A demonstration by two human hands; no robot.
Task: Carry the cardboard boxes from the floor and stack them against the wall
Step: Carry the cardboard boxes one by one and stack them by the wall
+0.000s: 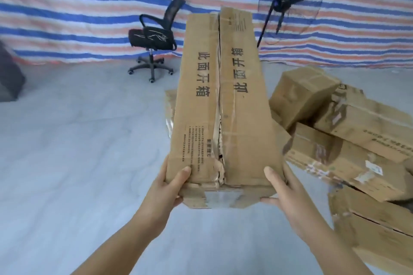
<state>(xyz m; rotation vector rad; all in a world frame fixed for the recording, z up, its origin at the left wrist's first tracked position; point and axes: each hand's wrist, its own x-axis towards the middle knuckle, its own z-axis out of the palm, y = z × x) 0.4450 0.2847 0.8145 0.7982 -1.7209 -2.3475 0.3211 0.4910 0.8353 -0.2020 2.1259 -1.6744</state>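
head view. long cardboard box (221,100) fills the centre of the frame, held up off the grey floor (67,140). its long axis runs from the near end at lower centre away to the far end at upper centre, slightly tilted to the right at the top. the printed top face is up, with black characters down both flaps; the middle seam is split and torn, worst toward the near end. the near end face is crumpled, with a patch of tape.

around it: a heap of other cardboard boxes (348,140) lies on the floor at right and lower right, lying at mixed angles, some with torn labels. part of another flat box edge shows just left of and behind the held one. a black office chair (154,38) stands at upper centre-left before the striped tarp wall (89,6). a standing fan (288,4) leans at upper right against the same wall. a dark shape sits at the far left edge, cannot tell what.

grip: left hand (167,187) clasps the near left corner, thumb laid on the top face, fingers wrapped under and out of sight. right hand (281,187) clasps the near right corner likewise, thumb on top, fingertips showing below the end face. both forearms reach in from the bottom of the frame.
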